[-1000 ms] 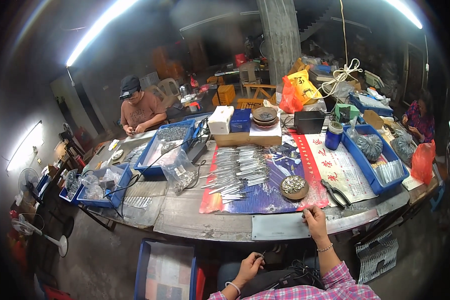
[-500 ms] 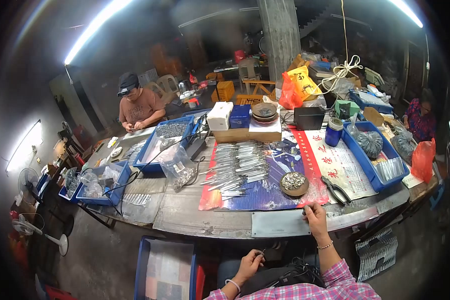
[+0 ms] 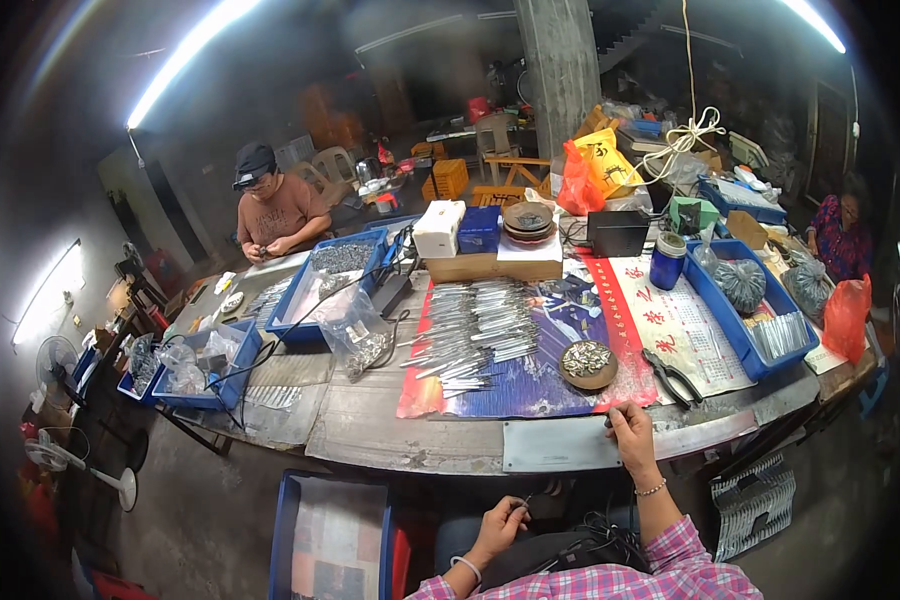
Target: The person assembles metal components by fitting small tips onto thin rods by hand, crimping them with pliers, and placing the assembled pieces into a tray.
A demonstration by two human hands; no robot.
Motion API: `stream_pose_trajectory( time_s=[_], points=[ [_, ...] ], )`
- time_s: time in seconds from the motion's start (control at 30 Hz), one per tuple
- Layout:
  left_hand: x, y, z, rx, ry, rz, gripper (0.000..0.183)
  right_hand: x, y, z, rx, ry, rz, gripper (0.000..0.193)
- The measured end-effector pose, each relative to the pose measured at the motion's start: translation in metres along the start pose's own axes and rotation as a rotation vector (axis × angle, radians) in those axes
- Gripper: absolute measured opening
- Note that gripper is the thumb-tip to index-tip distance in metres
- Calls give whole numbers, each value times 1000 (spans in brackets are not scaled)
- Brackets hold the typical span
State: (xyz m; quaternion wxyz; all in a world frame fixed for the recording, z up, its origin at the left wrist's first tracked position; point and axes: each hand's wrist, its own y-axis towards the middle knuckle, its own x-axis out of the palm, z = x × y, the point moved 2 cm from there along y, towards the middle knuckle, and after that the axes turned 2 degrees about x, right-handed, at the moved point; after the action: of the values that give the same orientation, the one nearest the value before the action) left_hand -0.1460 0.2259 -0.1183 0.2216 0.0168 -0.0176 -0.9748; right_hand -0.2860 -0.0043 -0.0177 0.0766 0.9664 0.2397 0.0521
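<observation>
My left hand [image 3: 503,527] is low in front of the table, fingers closed in a pinch on a small dark piece too small to name. At the table's front edge is my right hand [image 3: 632,438], its thumb and fingers pressed together over the right end of a flat grey plate [image 3: 555,446]. A small dark bit shows at those fingertips; its kind is unclear. Beyond that hand stands a round dish [image 3: 591,379] of small metal parts. Black-handled pliers [image 3: 673,380] lie to its right, and many slim metal strips [image 3: 480,330] are heaped to its left.
Blue bins [image 3: 740,310] with bagged parts and metal pieces stand at right and left of the table. A blue jar [image 3: 668,262] is by the right bin. An empty-looking blue crate [image 3: 330,540] sits below the front edge. Across the table a person [image 3: 278,215] works; another is far right.
My two hands stay almost where they were. The person across the table has shifted their hands a little, and the head of the person at far right has moved slightly.
</observation>
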Motion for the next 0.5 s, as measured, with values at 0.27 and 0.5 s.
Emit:
stream_pose_trajectory(
  time_s=[0.27, 0.5],
  points=[
    [-2, -1, 3, -26, -11, 31, 14, 5, 1, -8, 38, -22, 7, 17],
    [-1, -5, -2, -31, -14, -14, 13, 1, -5, 1, 16, 45, 26, 15]
  ],
)
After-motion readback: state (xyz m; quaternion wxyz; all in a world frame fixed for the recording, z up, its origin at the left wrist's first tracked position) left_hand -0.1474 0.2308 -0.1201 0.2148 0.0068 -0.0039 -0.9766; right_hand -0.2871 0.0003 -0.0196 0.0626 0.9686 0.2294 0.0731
